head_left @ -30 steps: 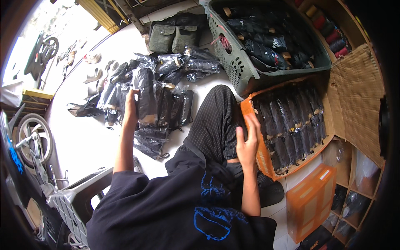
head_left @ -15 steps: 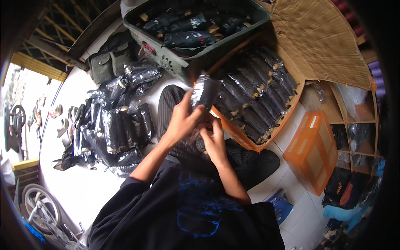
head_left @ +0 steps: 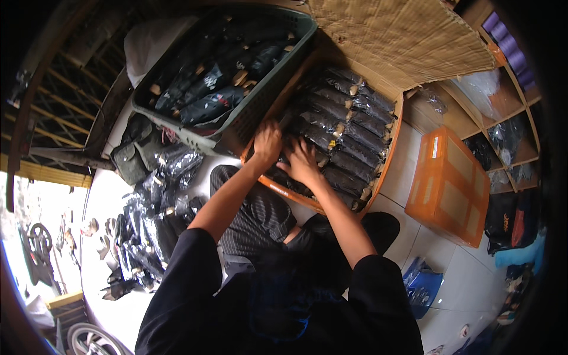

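Slim black folding umbrellas (head_left: 352, 145) in clear plastic, with tan handle ends, lie packed side by side in an open cardboard box (head_left: 408, 103) edged with orange tape. My left hand (head_left: 267, 145) reaches into the box's left side, its fingers bent downward and their tips hidden against the dark contents. Beside it my right hand (head_left: 303, 161) lies over the umbrellas with its fingers spread, pressing on the near left part of the rows. What lies directly under both hands is hard to make out.
A dark green plastic basket (head_left: 236, 127) of black umbrellas stands against the box's left side. Wrapped black packages (head_left: 148, 228) are heaped on the left floor beside a grey-green bag (head_left: 135, 152). To the right are an orange-taped carton (head_left: 447, 186), a wooden shelf (head_left: 503, 142) and a blue item (head_left: 423, 287).
Both hands have moved forward from above my lap into the box. The wrapped black umbrella they held up is no longer visible as a separate piece. The view has shifted.
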A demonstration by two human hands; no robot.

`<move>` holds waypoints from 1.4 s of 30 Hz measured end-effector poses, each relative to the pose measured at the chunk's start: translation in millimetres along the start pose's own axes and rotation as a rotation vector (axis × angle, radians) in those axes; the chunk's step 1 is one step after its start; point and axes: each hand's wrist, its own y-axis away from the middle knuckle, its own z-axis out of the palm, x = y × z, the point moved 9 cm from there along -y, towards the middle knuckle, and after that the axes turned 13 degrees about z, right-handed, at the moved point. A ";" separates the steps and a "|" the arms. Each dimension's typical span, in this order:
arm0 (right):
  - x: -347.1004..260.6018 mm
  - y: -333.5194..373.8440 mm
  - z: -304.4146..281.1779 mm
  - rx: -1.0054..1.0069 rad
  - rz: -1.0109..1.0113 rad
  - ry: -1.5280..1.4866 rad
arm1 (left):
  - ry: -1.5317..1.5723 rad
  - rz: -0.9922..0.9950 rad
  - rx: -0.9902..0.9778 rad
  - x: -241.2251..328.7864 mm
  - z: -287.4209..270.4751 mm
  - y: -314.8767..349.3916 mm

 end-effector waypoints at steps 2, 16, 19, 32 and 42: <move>14.2 2.1 10.3 -0.016 0.015 0.017 | -0.204 0.037 -0.036 12.7 4.5 -2.3; 21.2 12.9 20.8 0.044 -0.006 -0.004 | -0.250 0.362 -0.418 20.4 27.9 9.3; 18.9 13.8 20.7 0.080 -0.019 -0.009 | -0.472 0.401 -0.511 13.2 29.6 20.1; -7.8 -29.1 1.8 0.181 -0.129 -0.154 | -0.089 0.281 -0.490 7.3 -17.7 32.3; -1.4 -67.4 4.1 0.230 -0.077 -0.071 | -0.131 0.329 -0.622 11.1 -1.2 30.0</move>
